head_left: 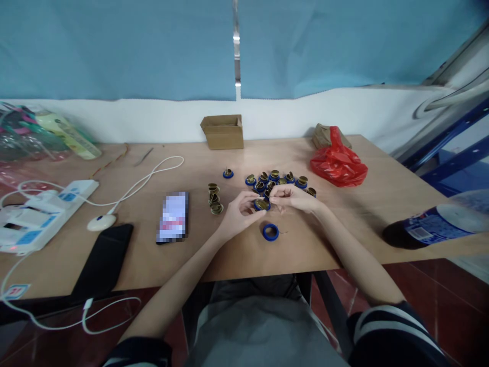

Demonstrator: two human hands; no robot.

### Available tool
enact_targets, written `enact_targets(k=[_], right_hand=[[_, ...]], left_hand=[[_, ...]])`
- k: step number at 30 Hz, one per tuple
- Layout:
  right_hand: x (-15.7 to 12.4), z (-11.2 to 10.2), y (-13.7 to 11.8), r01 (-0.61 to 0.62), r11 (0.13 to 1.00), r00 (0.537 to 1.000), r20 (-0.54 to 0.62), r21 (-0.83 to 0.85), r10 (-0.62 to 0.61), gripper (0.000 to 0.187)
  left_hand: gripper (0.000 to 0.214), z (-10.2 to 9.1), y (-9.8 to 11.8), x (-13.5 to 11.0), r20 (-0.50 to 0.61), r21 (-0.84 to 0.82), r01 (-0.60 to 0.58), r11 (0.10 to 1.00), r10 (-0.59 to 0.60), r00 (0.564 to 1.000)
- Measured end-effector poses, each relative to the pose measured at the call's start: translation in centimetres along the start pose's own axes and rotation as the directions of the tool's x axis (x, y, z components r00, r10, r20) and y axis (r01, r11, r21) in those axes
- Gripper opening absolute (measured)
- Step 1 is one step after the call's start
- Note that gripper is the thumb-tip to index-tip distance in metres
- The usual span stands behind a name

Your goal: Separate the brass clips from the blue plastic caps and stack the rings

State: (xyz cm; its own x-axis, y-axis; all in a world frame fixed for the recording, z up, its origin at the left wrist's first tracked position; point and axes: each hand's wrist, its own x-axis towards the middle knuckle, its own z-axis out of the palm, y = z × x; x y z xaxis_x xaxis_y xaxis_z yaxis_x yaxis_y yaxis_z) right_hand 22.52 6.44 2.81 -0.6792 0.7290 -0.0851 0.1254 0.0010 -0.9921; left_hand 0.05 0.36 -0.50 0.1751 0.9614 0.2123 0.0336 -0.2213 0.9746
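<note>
Here, left hand [237, 215]: grasping the blue-rimmed disc [262, 205] between fingers and thumb.
Right hand [295, 198]: fingertips pinched beside it; I can't tell on what.
Disc's place: between both hands.
Blue ring [270, 238]: on the table [229, 260].

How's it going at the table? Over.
Left hand holding disc; right hand at its edge. Blue ring in front. More pieces close behind.

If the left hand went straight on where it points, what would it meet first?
Probably the blue-rimmed gold piece right by the left hand; they may already touch, but depth is unclear.
</note>
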Motion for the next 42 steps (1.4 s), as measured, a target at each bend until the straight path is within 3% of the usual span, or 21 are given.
enact_targets(k=[10,19,22,29,36,42], right_hand=[[0.4,0.6,0.4,-0.061,0.977,0.998,0.025,0.206,0.057,0.033],[0.3,0.8,0.5,-0.006,0.956,1.0,0.011,0.292,0.003,0.036],[0.3,0.8,0.8,0.012,0.957,1.0,0.01,0.29,-0.015,0.034],[0.6,1.1,1.1,0.037,0.969,0.991,0.117,0.243,-0.068,0.032],[0.8,1.8,1.3,0.016,0.969,0.994,0.1,0.248,-0.042,0.032],[1.0,2.3,1.6,0.005,0.976,0.994,0.104,0.219,-0.028,0.033]], left_hand=[[0.04,-0.1,-0.4,0.0,0.0,0.019,-0.035,0.999,0.035,0.999],[0.053,0.0,-0.8,0.1,0.001,-0.096,0.007,0.995,-0.007,1.0],[0.054,0.0,-0.8,0.1,-0.032,-0.047,-0.026,0.999,0.024,0.999],[0.056,0.2,-1.7,0.3,-0.104,0.127,-0.256,0.958,0.27,0.957],[0.056,0.2,-1.9,-0.1,-0.097,0.239,-0.225,0.945,0.254,0.962],[0.058,-0.2,-1.9,-0.4,-0.016,0.407,-0.349,0.844,0.388,0.921]])
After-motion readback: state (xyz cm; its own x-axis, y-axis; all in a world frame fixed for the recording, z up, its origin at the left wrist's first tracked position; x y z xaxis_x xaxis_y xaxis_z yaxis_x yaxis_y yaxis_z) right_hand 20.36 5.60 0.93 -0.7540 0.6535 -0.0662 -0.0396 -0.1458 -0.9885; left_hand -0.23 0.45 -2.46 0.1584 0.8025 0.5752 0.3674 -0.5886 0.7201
